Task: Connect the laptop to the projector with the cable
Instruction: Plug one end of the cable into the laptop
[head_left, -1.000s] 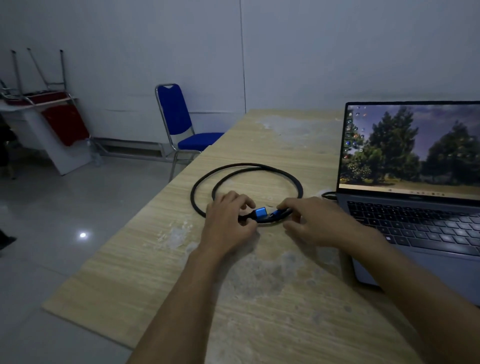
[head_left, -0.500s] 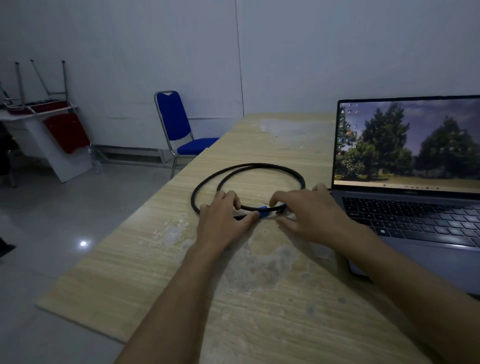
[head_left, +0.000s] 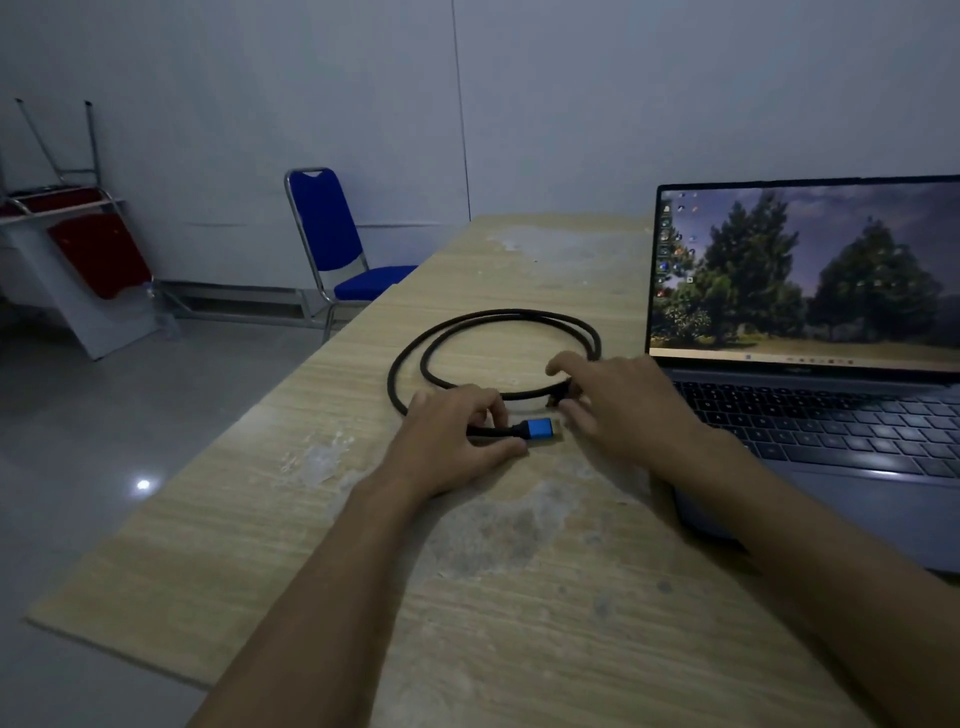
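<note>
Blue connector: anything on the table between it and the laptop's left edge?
Only the right hand, which lies between the blue connector and the laptop, and the near arc of the cable coil. The left hand holds the cable just behind the connector. No projector is in view.

A blue chair (head_left: 332, 244) stands beside the wooden counter (head_left: 291, 499); red chairs (head_left: 98, 249) are stacked far left.

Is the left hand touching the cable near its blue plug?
Touching. The head view shows the left hand pinching the cable just behind the blue plug.
</note>
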